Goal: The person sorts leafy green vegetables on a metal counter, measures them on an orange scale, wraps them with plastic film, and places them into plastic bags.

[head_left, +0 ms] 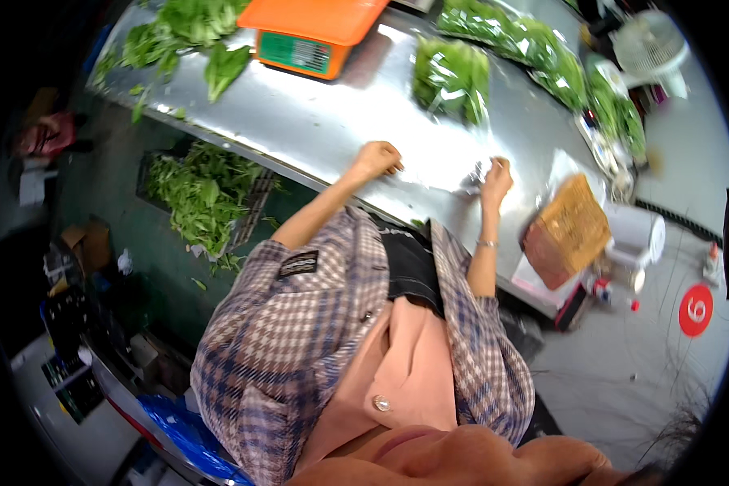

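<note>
Over the near edge of the metal table (pixel 292 121), my left hand (pixel 378 159) has its fingers curled in; whatever they hold, if anything, is too small to make out. To its right, my right hand (pixel 497 180) is closed in a pinch. Crinkled, glossy clear plastic (pixel 472 176) lies right against its fingers, and glare blurs its outline. Beyond both hands, a clear bag of leafy greens (pixel 454 79) lies flat on the table, nearer the right hand. An orange scale (pixel 304 40) stands further back to the left.
Loose greens (pixel 182 32) cover the far left corner. More bagged greens (pixel 535 53) line the back right. A brown block-like packet (pixel 571 231) sits at the right end, beside a white roll (pixel 636 235). Below the left edge stands a crate of greens (pixel 202 190). A fan (pixel 648 44) is behind.
</note>
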A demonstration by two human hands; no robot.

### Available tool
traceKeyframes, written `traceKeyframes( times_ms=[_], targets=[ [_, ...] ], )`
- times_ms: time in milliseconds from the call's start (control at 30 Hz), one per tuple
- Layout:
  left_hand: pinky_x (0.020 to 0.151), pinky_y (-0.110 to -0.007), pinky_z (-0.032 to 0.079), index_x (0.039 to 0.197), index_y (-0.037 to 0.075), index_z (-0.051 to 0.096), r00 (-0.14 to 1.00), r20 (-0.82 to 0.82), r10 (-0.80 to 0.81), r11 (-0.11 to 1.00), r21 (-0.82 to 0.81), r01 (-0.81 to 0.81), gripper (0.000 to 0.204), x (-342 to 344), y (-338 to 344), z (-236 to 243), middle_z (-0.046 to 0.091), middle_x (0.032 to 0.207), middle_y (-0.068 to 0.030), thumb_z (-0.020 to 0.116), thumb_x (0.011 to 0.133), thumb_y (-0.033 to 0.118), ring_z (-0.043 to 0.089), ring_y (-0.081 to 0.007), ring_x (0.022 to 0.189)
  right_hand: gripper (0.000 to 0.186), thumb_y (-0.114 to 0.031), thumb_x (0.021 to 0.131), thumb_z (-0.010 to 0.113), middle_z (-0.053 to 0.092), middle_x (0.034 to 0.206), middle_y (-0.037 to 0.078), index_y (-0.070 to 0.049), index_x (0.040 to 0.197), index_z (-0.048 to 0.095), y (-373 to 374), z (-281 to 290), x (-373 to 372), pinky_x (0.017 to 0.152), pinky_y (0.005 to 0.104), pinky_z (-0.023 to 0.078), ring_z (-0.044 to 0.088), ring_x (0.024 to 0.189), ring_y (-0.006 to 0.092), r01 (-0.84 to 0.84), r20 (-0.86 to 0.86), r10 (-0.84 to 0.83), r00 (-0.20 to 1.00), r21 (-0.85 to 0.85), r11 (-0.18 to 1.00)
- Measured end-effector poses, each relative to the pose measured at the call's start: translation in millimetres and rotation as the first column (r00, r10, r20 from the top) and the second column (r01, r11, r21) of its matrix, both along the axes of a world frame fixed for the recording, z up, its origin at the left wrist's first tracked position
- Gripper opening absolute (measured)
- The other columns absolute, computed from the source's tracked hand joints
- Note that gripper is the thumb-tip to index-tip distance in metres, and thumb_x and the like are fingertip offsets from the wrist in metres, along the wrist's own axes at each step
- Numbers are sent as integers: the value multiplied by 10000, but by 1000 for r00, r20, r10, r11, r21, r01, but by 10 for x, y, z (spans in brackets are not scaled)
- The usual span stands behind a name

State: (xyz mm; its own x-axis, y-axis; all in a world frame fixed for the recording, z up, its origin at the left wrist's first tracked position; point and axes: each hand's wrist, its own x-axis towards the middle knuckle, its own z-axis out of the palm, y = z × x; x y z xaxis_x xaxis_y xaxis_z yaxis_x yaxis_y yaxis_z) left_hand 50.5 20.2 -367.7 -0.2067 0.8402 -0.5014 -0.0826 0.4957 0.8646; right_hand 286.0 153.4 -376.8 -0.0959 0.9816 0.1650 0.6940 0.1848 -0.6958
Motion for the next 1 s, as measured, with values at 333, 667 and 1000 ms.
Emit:
traceKeyframes(
  times_ms=[333,667,1000],
  targets=[
    [449,-262,420,770,14,594,999,-27,-47,999,21,48,201,128,-52,-32,598,646,-67,556,761,211,523,-121,517,238,-122,848,458,558,962,173,28,1021,522,-84,252,-43,682,328,444,556,793,281,94,-153,-46,987,319,943],
    [440,-259,443,785,10,606,977,204,54,995,71,-70,149,25,-191,-232,610,676,-80,582,733,148,557,-139,540,271,55,728,532,562,889,126,16,996,525,-1191,2170,-2189,663,278,440,559,752,198,-836,-222,973,59,522,169],
    [436,-261,450,790,19,614,970,232,79,987,122,-109,148,59,-208,-199,609,664,-80,581,734,152,555,-145,515,141,-89,818,481,524,619,59,30,770,538,-851,599,-1314,484,235,388,479,538,101,-710,-476,632,612,22,704]
  ],
)
